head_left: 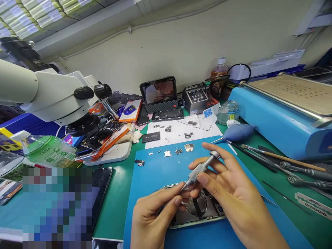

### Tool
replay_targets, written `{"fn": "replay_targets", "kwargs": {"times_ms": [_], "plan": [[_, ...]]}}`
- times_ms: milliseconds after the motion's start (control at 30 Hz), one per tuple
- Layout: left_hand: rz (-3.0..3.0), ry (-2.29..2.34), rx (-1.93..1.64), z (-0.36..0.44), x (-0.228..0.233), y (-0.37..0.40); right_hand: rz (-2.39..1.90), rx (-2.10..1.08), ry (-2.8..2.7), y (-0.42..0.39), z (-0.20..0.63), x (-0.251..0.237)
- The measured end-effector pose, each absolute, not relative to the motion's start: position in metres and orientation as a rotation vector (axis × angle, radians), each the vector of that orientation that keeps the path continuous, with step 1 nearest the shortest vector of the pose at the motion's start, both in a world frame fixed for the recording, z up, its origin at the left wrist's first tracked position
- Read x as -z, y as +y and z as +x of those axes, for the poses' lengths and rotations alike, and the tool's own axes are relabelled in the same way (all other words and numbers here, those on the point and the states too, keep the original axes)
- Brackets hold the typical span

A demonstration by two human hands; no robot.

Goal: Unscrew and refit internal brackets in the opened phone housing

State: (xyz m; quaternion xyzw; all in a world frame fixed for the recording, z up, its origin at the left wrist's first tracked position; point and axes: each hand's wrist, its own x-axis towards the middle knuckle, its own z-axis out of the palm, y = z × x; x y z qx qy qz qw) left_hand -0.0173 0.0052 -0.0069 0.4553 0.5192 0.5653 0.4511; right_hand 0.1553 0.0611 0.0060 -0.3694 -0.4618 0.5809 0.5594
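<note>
Screwdriver (pixel 201 168), silver and knurled, sat in our right hand (pixel 230 193), fingers curled round its barrel, tip down over the opened phone (pixel 197 211) on the near blue mat (pixel 155 176). Our left hand (pixel 153 214) pinched at the tip, fingers closed; whether it held anything we couldn't tell. Far right, a razor blade (pixel 312 204) carried print too small to read. Small metal brackets (pixel 178 150) lay further back.
</note>
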Motion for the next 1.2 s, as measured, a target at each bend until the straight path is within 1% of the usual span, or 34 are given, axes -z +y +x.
{"fn": "replay_targets", "kwargs": {"times_ms": [267,733,1033,1133,1200], "plan": [[1.111,1.202,-1.436,-0.016,0.006,0.006,-0.805,-1.469,-1.07,0.065,0.154,-0.006],[1.197,1.089,-1.405,-0.027,0.016,0.011,-0.845,-1.485,-1.089,0.064,0.158,-0.008],[1.068,1.228,-1.414,-0.018,0.016,0.004,-0.794,-1.545,-1.038,0.061,0.157,-0.01],[1.23,1.351,-1.396,-0.02,0.021,0.004,-0.784,-1.438,-1.023,0.064,0.161,-0.014],[1.48,1.467,-1.379,-0.021,0.026,0.005,-0.848,-1.195,-1.063,0.067,0.169,-0.015]]}}
